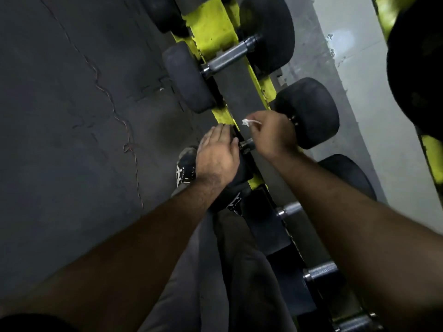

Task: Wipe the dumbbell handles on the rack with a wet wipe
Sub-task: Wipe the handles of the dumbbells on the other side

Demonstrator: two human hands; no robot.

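Dumbbell handle (247, 144) sits on the yellow rack (211, 27), mostly hidden under our right hand (271, 135), its grip curled round handle and wet wipe (249, 122). Left hand (217, 154) lies flat, fingers straight, on the near dumbbell head (243, 170).

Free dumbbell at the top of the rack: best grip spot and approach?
Grip the dumbbell by its bare grey handle, coming down from above. The bar lies level between two wide black heads, exposed on top; the yellow rack blocks it from below.
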